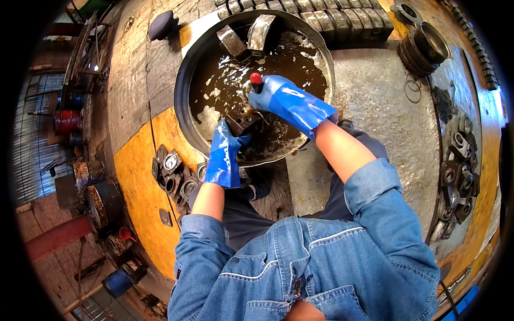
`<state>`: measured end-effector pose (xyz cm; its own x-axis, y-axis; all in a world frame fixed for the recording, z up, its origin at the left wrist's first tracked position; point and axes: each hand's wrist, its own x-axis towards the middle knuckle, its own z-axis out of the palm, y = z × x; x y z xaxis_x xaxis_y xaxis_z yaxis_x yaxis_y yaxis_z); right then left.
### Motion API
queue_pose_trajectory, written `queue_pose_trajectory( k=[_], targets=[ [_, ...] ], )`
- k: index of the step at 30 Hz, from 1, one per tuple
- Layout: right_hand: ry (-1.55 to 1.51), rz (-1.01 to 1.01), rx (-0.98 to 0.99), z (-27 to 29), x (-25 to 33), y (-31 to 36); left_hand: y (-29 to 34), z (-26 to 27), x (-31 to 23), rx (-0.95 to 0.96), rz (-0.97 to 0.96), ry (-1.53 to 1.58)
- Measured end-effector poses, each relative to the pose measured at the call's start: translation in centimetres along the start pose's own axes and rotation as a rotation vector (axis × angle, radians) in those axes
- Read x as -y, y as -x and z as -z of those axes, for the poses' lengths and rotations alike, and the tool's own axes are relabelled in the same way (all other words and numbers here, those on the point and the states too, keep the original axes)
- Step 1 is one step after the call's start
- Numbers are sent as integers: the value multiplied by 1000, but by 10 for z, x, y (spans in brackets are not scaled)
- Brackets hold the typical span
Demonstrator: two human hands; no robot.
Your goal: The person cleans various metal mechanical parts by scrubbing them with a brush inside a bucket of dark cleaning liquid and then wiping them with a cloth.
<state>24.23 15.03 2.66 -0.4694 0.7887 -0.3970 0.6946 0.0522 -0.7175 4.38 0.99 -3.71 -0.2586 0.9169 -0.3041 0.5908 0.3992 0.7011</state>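
A round metal basin [182, 93] of murky brown, foamy liquid stands in front of me. My left hand [224, 152], in a blue rubber glove, is closed on the near left side of a dark metal block [242, 124] with round holes, held low at the liquid. Above and right of the block, my gloved right hand [278, 96] wraps round a tool handle [256, 81], black with a red end pointing up. The tool's working end is hidden by the hand and the splashing liquid. Two more metal pieces, a block [232, 41] and a curved one [261, 32], lean at the basin's far side.
Rows of dark metal blocks [348, 27] stand behind the basin to the right. Stacked metal rings [420, 53] sit at far right. Flanged parts lie in a pile [172, 174] at left and another [458, 176] at right. A dark rounded object [162, 25] rests far left.
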Motion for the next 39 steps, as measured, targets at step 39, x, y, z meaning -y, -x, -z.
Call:
queue_pose_trajectory(
  k=[39],
  targets=[
    [140, -265, -143, -25, -81, -24, 8, 3, -25, 1, -60, 58]
  ],
)
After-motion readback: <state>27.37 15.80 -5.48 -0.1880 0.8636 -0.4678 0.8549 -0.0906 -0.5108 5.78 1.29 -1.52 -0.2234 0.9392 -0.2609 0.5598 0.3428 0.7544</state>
